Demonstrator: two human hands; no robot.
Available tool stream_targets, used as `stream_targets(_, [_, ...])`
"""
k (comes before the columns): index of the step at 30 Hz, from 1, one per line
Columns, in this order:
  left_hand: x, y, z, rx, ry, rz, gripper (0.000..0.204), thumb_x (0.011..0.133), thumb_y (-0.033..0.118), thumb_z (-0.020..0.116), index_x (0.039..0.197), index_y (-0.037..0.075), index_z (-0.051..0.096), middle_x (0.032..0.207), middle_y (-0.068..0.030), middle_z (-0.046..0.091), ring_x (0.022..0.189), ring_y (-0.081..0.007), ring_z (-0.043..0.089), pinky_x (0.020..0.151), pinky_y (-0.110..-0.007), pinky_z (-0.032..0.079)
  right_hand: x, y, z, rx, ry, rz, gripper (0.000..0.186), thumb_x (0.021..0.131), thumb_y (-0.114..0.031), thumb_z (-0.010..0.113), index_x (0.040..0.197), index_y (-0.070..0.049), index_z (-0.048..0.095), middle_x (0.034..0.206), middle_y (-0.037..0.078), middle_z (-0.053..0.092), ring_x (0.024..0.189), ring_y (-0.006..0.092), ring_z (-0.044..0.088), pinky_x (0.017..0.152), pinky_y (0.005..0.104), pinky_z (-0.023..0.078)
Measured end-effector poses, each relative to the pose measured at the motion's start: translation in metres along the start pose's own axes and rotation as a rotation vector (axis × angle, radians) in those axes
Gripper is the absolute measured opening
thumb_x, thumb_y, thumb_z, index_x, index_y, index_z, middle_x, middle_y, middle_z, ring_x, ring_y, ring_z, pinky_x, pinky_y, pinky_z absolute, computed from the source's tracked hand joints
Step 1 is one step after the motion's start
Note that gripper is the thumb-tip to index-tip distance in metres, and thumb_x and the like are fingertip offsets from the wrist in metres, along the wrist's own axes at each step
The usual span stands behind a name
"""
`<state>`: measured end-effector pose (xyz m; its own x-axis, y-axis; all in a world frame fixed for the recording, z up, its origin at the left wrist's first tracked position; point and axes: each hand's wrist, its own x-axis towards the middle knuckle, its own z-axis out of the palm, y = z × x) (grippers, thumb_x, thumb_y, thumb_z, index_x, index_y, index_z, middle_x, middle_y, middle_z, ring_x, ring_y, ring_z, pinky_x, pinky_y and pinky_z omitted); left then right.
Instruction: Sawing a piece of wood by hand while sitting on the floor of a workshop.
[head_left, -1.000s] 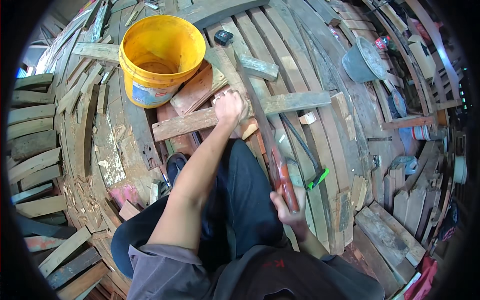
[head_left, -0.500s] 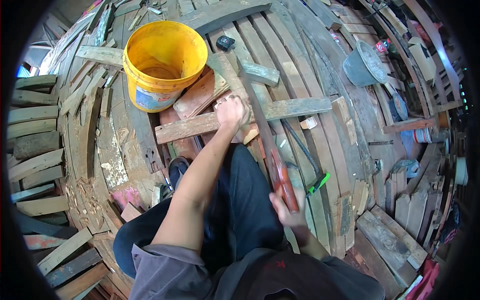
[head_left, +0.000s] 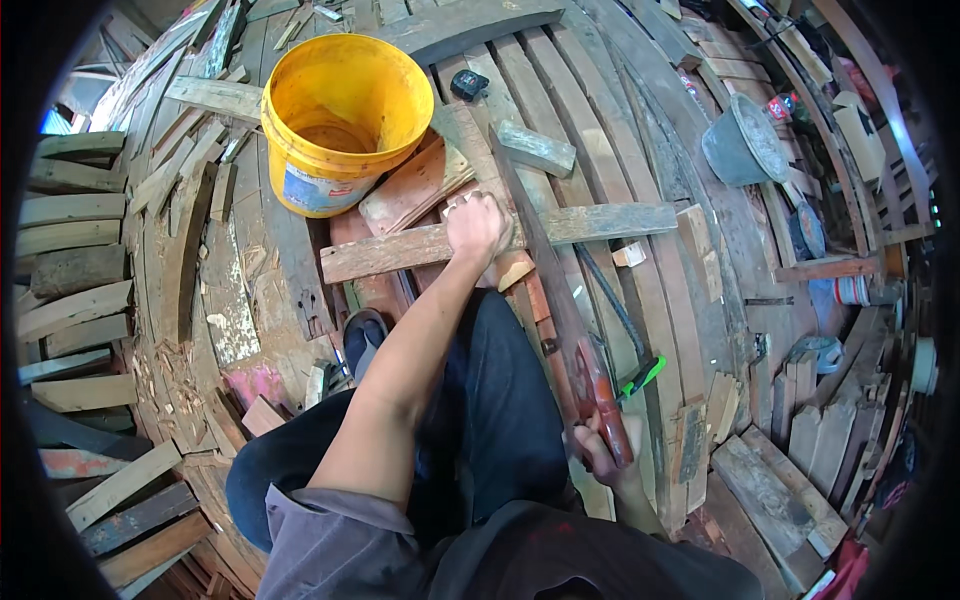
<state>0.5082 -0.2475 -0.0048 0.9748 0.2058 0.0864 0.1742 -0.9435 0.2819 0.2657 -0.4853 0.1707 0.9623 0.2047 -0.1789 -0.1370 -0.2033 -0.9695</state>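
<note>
My left hand [head_left: 478, 226] is closed on a light wooden board [head_left: 468, 150], where it crosses a weathered wooden plank [head_left: 385, 253]. In my right hand [head_left: 605, 452] is the red-brown handle of a handsaw [head_left: 545, 260]. The long, dark saw blade slants away from me along the board's right side, over the plank. Just right of the saw handle lies a tool with a bright green-and-black handle [head_left: 643, 376] and a dark shaft. A small wood offcut [head_left: 515, 268] sits below my left wrist.
A yellow bucket [head_left: 290, 165] stands at far left of my hands. Beyond the board lies a black tape measure [head_left: 468, 85], with a short grey block [head_left: 537, 150] nearby. A grey bucket [head_left: 735, 145] is at the right. Stacked timber [head_left: 75, 320] lines the left side.
My right hand has drawn the saw back toward me and slightly right. My left hand stays on the board. The whole view has shifted slightly.
</note>
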Motion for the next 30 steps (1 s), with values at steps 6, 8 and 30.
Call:
stream_targets(6, [-0.001,0.012,-0.017,-0.05,-0.109,-0.048,0.035,0.084,0.031,0.046,0.085,0.006,0.071,0.094,-0.0157,0.068,0.092,-0.0323,0.064,0.078,-0.044,0.049,-0.013,0.003,-0.036,0.36,0.058,0.085,0.021,0.081,0.0,0.06,0.067,-0.003,0.044,0.05,0.002,0.041,0.041,0.0077,0.04,0.039,0.0252,0.03])
stream_targets(8, [-0.002,0.004,-0.02,-0.039,-0.093,-0.034,0.036,0.084,0.031,0.046,0.086,0.005,0.07,0.095,-0.0163,0.068,0.093,-0.0334,0.064,0.078,-0.044,0.05,-0.007,0.006,-0.038,0.479,0.039,-0.039,0.022,0.082,0.002,0.056,0.067,-0.003,0.041,0.05,0.001,0.037,0.039,0.0083,0.035,0.038,0.025,0.025])
stream_targets(30, [0.136,0.032,0.048,0.349,-0.045,0.5,0.056,0.091,0.017,0.043,0.144,0.007,0.032,0.146,-0.0127,0.036,0.131,-0.027,0.038,0.11,-0.041,0.026,-0.022,0.021,-0.08,0.238,0.226,0.078,0.016,0.082,-0.015,0.056,0.078,-0.009,0.041,0.057,-0.003,0.033,0.045,0.0094,0.031,0.048,0.0258,0.028])
